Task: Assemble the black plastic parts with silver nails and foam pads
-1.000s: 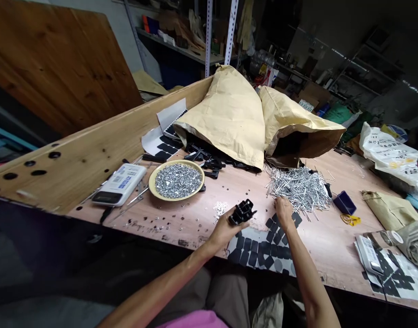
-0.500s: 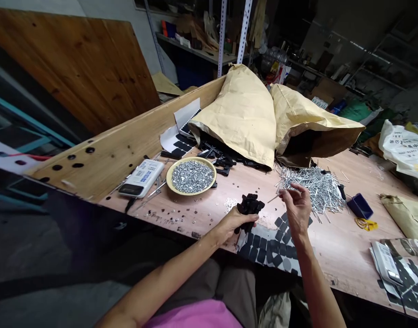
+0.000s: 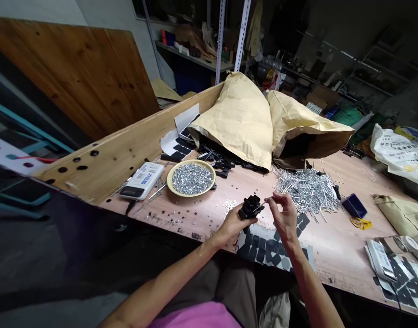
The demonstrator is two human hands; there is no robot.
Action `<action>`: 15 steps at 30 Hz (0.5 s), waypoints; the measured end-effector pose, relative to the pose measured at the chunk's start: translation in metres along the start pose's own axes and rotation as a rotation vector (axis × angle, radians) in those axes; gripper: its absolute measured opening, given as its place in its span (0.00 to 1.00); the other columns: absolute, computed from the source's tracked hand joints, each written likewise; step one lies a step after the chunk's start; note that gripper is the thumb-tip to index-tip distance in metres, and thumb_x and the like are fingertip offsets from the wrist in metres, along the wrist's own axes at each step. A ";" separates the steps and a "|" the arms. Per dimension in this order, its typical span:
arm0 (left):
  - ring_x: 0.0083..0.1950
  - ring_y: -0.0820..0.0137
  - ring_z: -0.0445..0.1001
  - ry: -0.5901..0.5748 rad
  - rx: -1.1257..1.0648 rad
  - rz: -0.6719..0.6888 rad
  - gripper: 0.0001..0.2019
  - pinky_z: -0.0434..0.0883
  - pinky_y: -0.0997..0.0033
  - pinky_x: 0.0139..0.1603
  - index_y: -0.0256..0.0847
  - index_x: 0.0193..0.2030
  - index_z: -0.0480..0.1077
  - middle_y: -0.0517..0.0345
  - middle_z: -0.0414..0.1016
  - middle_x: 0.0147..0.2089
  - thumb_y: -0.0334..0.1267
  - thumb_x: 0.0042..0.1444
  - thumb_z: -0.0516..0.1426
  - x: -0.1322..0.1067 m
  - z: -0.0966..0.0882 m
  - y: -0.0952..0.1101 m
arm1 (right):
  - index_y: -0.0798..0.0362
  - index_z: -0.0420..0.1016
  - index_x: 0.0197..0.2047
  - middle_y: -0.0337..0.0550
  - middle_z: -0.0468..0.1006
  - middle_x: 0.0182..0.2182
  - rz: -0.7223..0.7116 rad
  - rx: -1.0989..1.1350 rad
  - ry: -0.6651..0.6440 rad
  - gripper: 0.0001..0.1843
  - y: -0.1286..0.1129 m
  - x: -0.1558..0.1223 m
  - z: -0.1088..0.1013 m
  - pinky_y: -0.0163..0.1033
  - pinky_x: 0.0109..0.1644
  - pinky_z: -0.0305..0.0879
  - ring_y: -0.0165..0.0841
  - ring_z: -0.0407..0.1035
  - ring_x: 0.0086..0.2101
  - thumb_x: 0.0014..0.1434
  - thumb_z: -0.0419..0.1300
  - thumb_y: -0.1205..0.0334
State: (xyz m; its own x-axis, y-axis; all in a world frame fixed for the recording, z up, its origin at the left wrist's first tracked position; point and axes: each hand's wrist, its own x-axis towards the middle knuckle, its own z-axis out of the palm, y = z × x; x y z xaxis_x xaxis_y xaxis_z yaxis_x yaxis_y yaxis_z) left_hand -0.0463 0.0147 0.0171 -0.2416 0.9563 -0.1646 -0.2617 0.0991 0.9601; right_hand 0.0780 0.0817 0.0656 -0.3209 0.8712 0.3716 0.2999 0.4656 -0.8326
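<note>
My left hand (image 3: 232,223) is closed round a bundle of black plastic parts (image 3: 250,206), held just above the wooden table (image 3: 332,246). My right hand (image 3: 281,215) pinches a thin metal pin (image 3: 267,198) whose tip points at the black bundle, almost touching it. A loose heap of the same metal pins (image 3: 306,187) lies on the table just beyond my right hand. Below both hands lies a sheet of black adhesive pads (image 3: 268,248).
A yellow bowl of small silver nuts (image 3: 191,178) stands left of my hands, beside a white scale (image 3: 142,180). Two tan paper sacks (image 3: 243,120) lie at the back, black parts spilling out. A small blue tray (image 3: 354,206) and papers sit at the right.
My right hand left the pin heap with one pin, lifted it and brought it left to the black bundle. My left hand stayed in place with the bundle, tilting it slightly.
</note>
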 end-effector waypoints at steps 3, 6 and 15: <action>0.37 0.66 0.73 0.003 0.061 0.026 0.18 0.68 0.71 0.38 0.38 0.39 0.74 0.59 0.77 0.34 0.29 0.37 0.64 0.002 -0.004 -0.004 | 0.51 0.67 0.36 0.40 0.77 0.29 -0.017 0.011 0.016 0.09 0.004 0.000 0.003 0.41 0.39 0.71 0.33 0.75 0.33 0.54 0.60 0.57; 0.37 0.66 0.73 0.021 0.090 0.026 0.18 0.68 0.71 0.37 0.38 0.41 0.74 0.58 0.78 0.35 0.29 0.37 0.63 0.006 -0.009 -0.008 | 0.51 0.68 0.34 0.40 0.77 0.29 -0.099 -0.060 -0.026 0.06 0.004 -0.001 0.009 0.39 0.38 0.71 0.33 0.74 0.32 0.55 0.60 0.59; 0.44 0.62 0.75 0.203 -0.027 0.106 0.18 0.70 0.66 0.44 0.39 0.40 0.73 0.54 0.79 0.40 0.35 0.39 0.65 0.005 -0.028 0.016 | 0.50 0.72 0.40 0.46 0.76 0.42 -0.157 -0.103 -0.057 0.11 0.004 0.006 0.019 0.44 0.47 0.68 0.36 0.70 0.44 0.58 0.57 0.53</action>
State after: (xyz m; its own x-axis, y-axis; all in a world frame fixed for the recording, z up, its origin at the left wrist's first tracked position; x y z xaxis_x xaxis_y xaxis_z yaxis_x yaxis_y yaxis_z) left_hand -0.0774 0.0135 0.0254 -0.4516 0.8856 -0.1082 -0.2490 -0.0087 0.9685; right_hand 0.0603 0.0857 0.0570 -0.4206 0.7774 0.4677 0.3312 0.6115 -0.7186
